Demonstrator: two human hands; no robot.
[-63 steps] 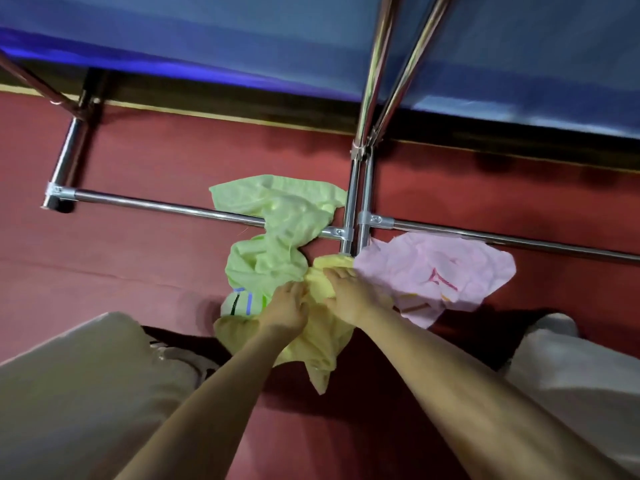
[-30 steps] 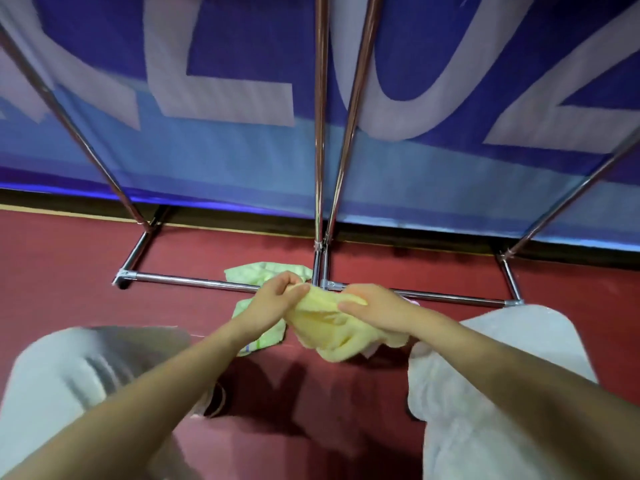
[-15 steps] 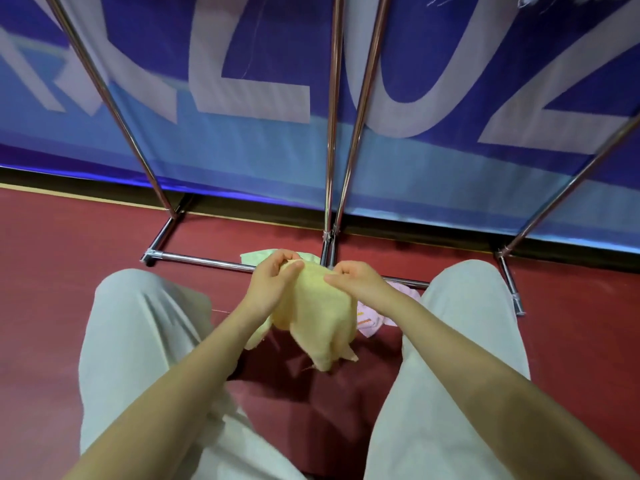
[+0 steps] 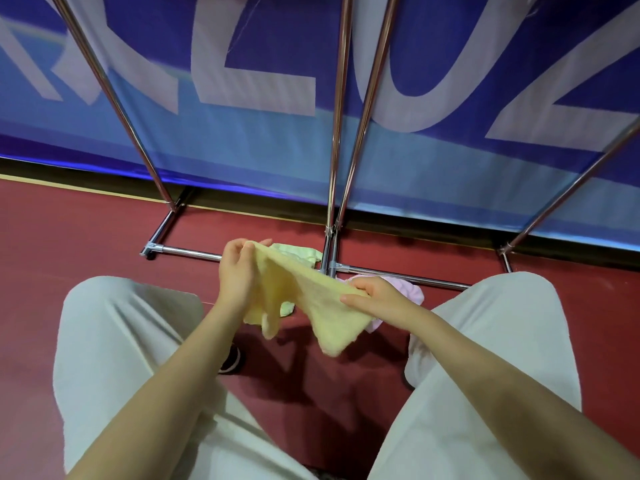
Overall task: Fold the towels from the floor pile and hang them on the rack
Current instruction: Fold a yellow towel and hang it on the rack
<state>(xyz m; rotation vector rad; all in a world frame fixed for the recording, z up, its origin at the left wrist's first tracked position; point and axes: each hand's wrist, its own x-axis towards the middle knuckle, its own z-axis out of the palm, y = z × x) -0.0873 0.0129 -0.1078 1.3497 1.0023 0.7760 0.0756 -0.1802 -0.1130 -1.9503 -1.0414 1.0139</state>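
Hands moved apart, both pinching yellow towel [image 4: 304, 292] edge; it half-hides green towel [image 4: 298, 252], pink towel [image 4: 410, 289].

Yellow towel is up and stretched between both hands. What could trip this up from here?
1. The yellow towel is held along one edge only, by the left hand and right hand; its lower corners hang bunched, so a fold may come out crooked.
2. The green towel and pink towel lie against the rack's base bar near the feet and could be stepped on.
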